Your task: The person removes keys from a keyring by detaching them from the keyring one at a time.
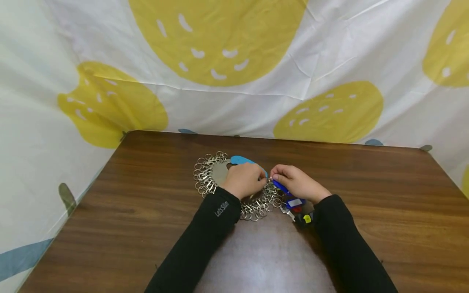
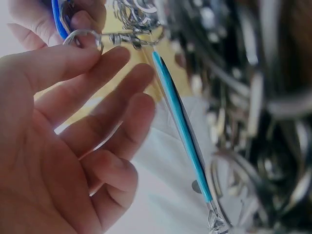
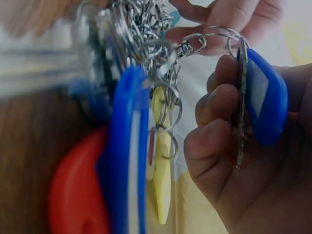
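Observation:
On the brown table [image 1: 366, 203] lies a disc with a light blue face [image 1: 239, 159], edged all round by several metal key rings [image 1: 205, 175]. My left hand [image 1: 244, 179] rests over the disc, and its fingertips [image 2: 105, 53] pinch a small metal ring and clasp [image 3: 195, 44] at the disc's right edge. My right hand [image 1: 297, 184] grips a blue key tag [image 3: 263, 97] together with its split ring [image 3: 240, 97], just right of the left hand. The disc's thin teal edge [image 2: 180, 122] runs beside my left fingers.
Loose key tags lie under my right wrist: a blue one [image 3: 126, 156], a red one [image 3: 73, 185] and a yellow one [image 3: 161, 161]. A white cloth with yellow shapes [image 1: 234, 61] hangs behind and beside the table.

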The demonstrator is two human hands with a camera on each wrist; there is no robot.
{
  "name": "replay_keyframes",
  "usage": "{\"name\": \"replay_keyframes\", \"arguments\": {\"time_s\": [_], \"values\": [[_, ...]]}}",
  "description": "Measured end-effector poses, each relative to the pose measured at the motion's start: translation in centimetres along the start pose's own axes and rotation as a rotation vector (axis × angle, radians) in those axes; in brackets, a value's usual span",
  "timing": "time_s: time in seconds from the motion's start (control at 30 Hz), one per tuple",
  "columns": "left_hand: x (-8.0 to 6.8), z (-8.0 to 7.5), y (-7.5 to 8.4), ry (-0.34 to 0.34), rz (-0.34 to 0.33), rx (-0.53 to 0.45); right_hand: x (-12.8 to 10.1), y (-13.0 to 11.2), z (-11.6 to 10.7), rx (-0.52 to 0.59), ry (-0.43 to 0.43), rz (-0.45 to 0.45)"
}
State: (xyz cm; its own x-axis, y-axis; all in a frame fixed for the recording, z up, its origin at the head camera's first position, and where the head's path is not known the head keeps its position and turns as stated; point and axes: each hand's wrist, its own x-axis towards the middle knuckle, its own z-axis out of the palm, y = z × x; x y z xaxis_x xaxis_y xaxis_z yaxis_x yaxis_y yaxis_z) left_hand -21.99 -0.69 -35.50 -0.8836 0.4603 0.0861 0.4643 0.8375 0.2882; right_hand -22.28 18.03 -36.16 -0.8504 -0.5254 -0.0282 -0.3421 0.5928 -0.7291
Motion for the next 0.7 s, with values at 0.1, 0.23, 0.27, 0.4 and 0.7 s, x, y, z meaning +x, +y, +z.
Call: {"name": "replay_keyframes", "arguments": {"time_s": [0.1, 0.23, 0.27, 0.4, 0.7], "values": [[-0.03, 0.14, 0.05, 0.039, -0.007, -0.022, -0.05, -0.30, 0.15, 0.020, 0.000, 0.008], [-0.17, 0.16, 0.04, 0.071, -0.007, -0.032, 0.00, -0.51, 0.33, 0.049, 0.033, -0.001], [-0.20, 0.15, 0.01, 0.072, -0.001, -0.033, 0.01, -0.53, 0.37, 0.056, 0.043, -0.005], [-0.37, 0.04, 0.00, 0.064, 0.029, -0.023, -0.02, -0.61, 0.49, 0.083, 0.054, -0.011], [-1.00, -0.33, -0.34, 0.035, 0.004, -0.002, 0.15, -0.99, 0.85, 0.079, 0.036, -0.003]]}}
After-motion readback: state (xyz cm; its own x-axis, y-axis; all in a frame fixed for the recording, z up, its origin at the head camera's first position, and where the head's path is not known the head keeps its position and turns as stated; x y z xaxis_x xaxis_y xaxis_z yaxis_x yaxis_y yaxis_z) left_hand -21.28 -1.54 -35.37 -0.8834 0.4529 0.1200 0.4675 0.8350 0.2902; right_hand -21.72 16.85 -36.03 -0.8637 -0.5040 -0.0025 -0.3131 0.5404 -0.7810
